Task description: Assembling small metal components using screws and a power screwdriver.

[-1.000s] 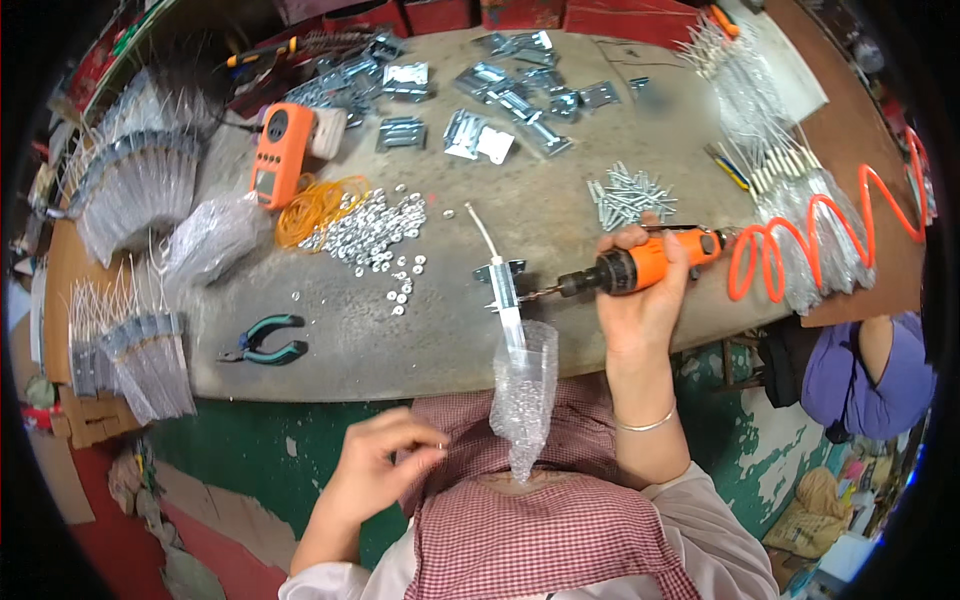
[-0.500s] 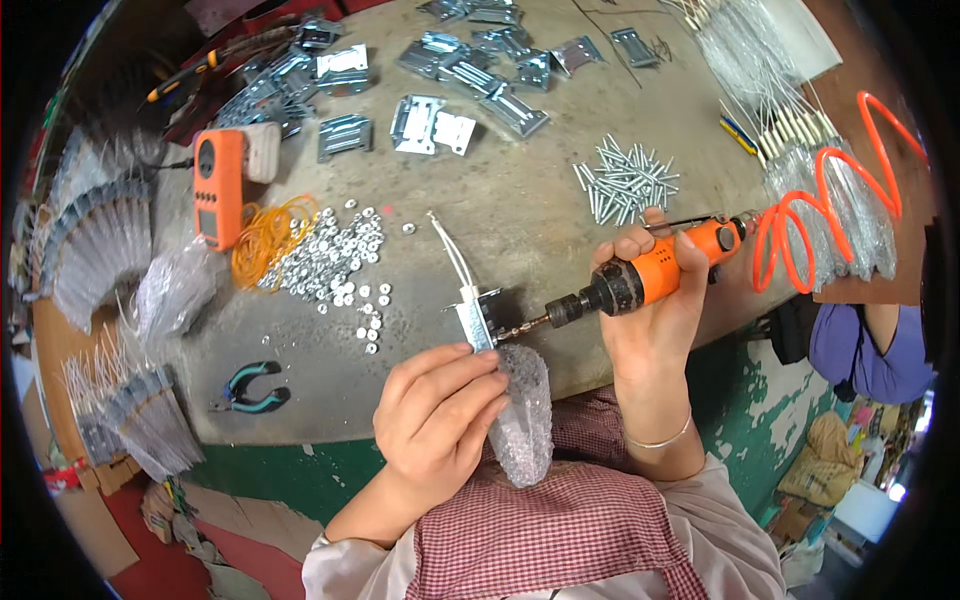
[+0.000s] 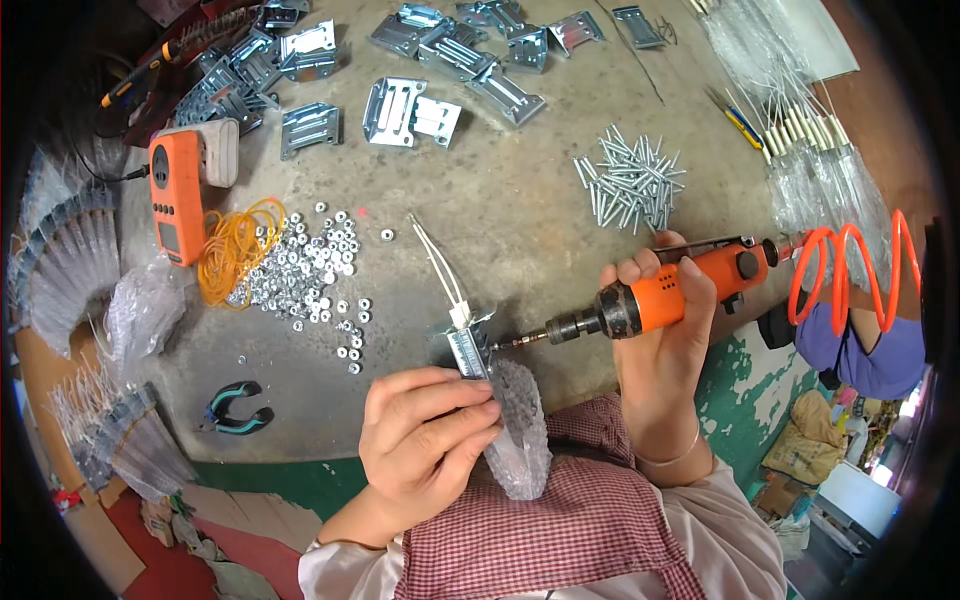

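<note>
My left hand [image 3: 425, 435] is closed around a slim metal-cased part [image 3: 467, 352] with two white wires at its far end. Its near end runs beside or into a clear bubble-wrap sleeve [image 3: 520, 435] hanging over my apron. Wrapped in my right hand [image 3: 655, 345] is an orange air screwdriver [image 3: 680, 292] with a black front end, lying almost level. Its thin bit points left, the tip right at the side of the metal part, by a small dark bracket. Whether the tip sits in a screw is too small to tell.
Loose screws [image 3: 635, 180], a pile of nuts [image 3: 310, 265] and metal brackets [image 3: 460, 55] lie on the table [image 3: 500, 190]. Pliers [image 3: 238, 407], orange cord [image 3: 240, 245] and an orange meter [image 3: 176, 195] are at left. A coiled red hose [image 3: 845, 275] trails right; another person's purple sleeve [image 3: 860, 345] shows there.
The view has shifted, so the table items at left sit farther left. Both hands keep their holds, the bit tip staying beside the part. The hose coils have moved right.
</note>
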`<action>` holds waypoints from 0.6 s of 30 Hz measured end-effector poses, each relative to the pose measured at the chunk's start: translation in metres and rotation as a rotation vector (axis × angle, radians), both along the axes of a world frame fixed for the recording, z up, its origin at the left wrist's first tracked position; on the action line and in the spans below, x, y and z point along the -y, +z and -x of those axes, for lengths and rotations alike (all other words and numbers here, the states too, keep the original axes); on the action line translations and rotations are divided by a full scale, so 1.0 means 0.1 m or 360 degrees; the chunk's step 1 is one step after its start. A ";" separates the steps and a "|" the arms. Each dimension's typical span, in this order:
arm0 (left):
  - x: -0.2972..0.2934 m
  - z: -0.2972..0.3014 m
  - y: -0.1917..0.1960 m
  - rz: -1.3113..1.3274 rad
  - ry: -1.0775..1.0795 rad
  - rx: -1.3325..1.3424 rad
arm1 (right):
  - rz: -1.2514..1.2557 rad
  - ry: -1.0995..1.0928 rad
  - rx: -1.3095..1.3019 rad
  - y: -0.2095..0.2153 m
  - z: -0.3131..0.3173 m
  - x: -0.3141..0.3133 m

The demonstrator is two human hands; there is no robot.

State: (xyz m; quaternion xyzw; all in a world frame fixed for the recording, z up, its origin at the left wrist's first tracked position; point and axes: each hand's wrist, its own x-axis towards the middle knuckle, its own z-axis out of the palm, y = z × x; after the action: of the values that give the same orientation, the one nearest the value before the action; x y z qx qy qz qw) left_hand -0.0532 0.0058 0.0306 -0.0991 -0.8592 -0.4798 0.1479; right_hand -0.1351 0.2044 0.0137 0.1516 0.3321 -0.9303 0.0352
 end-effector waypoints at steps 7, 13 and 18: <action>0.01 -0.01 -0.05 -0.0151 0.0010 0.0070 | 0.0041 -0.0073 0.0131 0.07 -0.01 0.08; 0.00 -0.02 -0.09 -0.0500 0.0107 0.0162 | -0.0015 -0.0054 0.0160 0.05 -0.01 0.09; 0.14 0.03 -0.16 0.0223 0.0379 0.0137 | -0.0037 -0.0001 0.0109 0.02 -0.04 0.09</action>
State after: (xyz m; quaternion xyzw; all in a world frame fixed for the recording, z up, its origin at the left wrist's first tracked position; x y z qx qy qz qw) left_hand -0.0562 -0.0082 0.0148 0.0140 -0.9018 -0.4015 0.1594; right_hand -0.1315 0.1952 0.0159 0.1839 0.3414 -0.9207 0.0446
